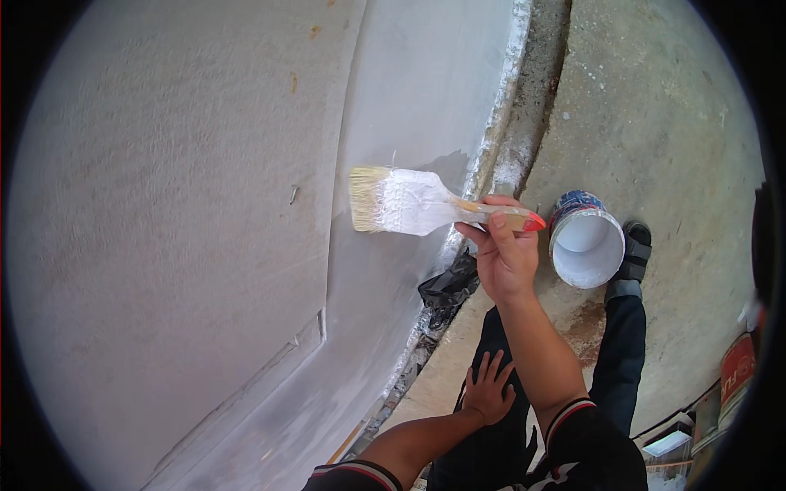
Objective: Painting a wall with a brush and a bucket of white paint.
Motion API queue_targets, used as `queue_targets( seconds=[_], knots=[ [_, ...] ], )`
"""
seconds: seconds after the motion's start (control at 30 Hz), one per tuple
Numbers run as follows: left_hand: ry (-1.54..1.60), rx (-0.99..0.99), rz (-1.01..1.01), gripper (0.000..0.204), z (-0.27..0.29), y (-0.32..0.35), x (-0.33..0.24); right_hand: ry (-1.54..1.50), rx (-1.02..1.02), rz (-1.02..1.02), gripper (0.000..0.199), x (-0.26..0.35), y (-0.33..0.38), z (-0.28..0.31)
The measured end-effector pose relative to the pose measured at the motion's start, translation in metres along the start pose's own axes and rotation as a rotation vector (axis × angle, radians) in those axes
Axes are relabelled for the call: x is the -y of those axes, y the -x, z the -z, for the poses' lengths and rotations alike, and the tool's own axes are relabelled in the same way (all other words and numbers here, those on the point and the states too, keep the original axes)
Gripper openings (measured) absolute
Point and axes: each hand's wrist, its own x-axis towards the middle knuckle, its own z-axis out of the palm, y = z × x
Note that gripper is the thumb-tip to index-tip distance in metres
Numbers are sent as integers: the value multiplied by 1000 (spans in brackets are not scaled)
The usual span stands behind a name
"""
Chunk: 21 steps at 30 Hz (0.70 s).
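My right hand is closed around the wooden, red-tipped handle of a wide paintbrush. The brush lies level in the view, its pale bristles pointing left toward the wall. White paint coats its ferrule and the base of the bristles. Whether the bristle tips touch the wall I cannot tell. My left hand rests on my dark-trousered thigh, fingers spread, holding nothing. Right of my right hand stands a paint bucket, white inside with a stained blue and red outside, next to my sandalled foot.
A raised grey panel with a nail in it covers the left. Crumpled black plastic lies at the wall's foot, beside a paint-spattered ledge. A red container stands on the concrete floor at lower right.
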Motion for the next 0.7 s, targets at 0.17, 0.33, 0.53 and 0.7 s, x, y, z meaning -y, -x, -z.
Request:
queue_targets(
  seconds=[0.17, 0.33, 0.53, 0.7],
  knots=[
    [-25, 30, -10, 53, 5, -3, 2, 11, -221, -13, 22, 0, 2, 13],
    [-61, 115, 6, 53, 8, -7, 0, 458, -242, 215, 19, 8, 15, -10],
    [-61, 312, -66, 65, -8, -11, 19, 886, 67, 505, 16, 39, 37, -66],
    [-43, 313, -103, 67, 11, -22, 3, 580, 46, 241, 17, 42, 41, -35]
  ],
)
